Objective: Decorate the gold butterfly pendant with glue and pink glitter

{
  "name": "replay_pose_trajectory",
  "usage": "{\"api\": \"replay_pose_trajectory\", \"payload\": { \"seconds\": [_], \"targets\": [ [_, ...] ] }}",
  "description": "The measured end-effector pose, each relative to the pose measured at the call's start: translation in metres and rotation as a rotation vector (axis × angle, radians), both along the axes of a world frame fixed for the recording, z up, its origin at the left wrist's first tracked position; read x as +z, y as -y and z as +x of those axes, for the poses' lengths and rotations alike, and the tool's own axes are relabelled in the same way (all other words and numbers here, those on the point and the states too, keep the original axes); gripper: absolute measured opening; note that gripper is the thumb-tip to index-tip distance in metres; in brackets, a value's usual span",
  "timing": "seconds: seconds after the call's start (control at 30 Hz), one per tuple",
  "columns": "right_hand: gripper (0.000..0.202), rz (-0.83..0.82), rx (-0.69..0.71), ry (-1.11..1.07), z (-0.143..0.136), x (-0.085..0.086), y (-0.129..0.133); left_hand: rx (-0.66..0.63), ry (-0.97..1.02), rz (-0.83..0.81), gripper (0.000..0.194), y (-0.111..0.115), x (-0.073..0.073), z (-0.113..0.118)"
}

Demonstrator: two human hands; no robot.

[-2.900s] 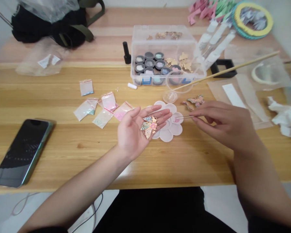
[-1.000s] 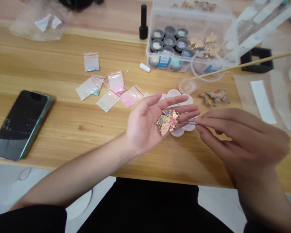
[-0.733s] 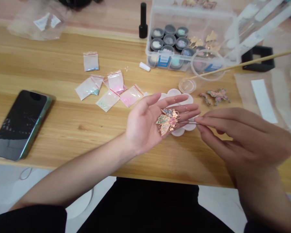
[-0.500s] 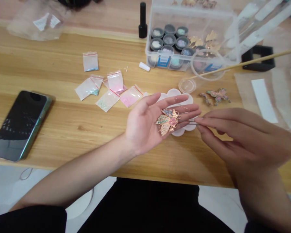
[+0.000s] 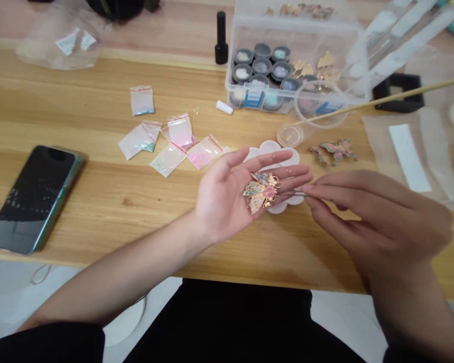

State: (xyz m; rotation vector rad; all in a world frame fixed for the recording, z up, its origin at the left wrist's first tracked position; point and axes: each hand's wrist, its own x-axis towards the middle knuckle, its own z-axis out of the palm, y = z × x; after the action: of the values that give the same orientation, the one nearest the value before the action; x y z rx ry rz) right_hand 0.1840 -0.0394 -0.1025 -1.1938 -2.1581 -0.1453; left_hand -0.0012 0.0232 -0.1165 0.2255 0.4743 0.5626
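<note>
My left hand (image 5: 223, 196) is palm up with its fingers stretched out flat. On its palm and finger bases lies a gold butterfly ornament (image 5: 263, 191) with blue, green, pale and pink glitter parts. My right hand (image 5: 378, 217) pinches thin metal tweezers (image 5: 298, 194), whose tips reach over the left fingers beside the butterfly's right side. I cannot make out anything between the tips. Tiny pale bits stick to the left fingers. Under that hand a white flower-shaped palette (image 5: 268, 147) shows in part. Another colored butterfly ornament (image 5: 338, 149) lies on the table, beyond the right hand.
A clear plastic box (image 5: 295, 98) holds several small glitter pots and gold pieces. A wooden stick (image 5: 386, 98) slants past its front. Several small zip bags (image 5: 168, 158) lie left of center, with a phone (image 5: 32, 199) farther left. A black bottle (image 5: 221, 40) stands behind.
The view has shifted slightly. Both hands, the butterfly and the tweezers keep nearly the same places relative to each other.
</note>
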Motion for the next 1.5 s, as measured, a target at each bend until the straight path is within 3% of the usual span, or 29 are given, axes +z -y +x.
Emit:
{"api": "replay_pose_trajectory", "payload": {
  "seconds": [1.03,1.27,1.5],
  "targets": [
    [0.021,0.05,0.016,0.022,0.003,0.0,-0.001,0.008,-0.013,-0.017,0.056,0.001,0.001,-0.001],
    [0.029,0.098,-0.203,-0.077,0.021,0.0,0.001,0.056,-0.073,-0.019,0.055,0.0,0.003,-0.002],
    [0.012,-0.024,-0.22,0.101,0.039,-0.008,-0.004,0.149,-0.167,-0.055,0.048,0.0,0.006,-0.001]
  ]
}}
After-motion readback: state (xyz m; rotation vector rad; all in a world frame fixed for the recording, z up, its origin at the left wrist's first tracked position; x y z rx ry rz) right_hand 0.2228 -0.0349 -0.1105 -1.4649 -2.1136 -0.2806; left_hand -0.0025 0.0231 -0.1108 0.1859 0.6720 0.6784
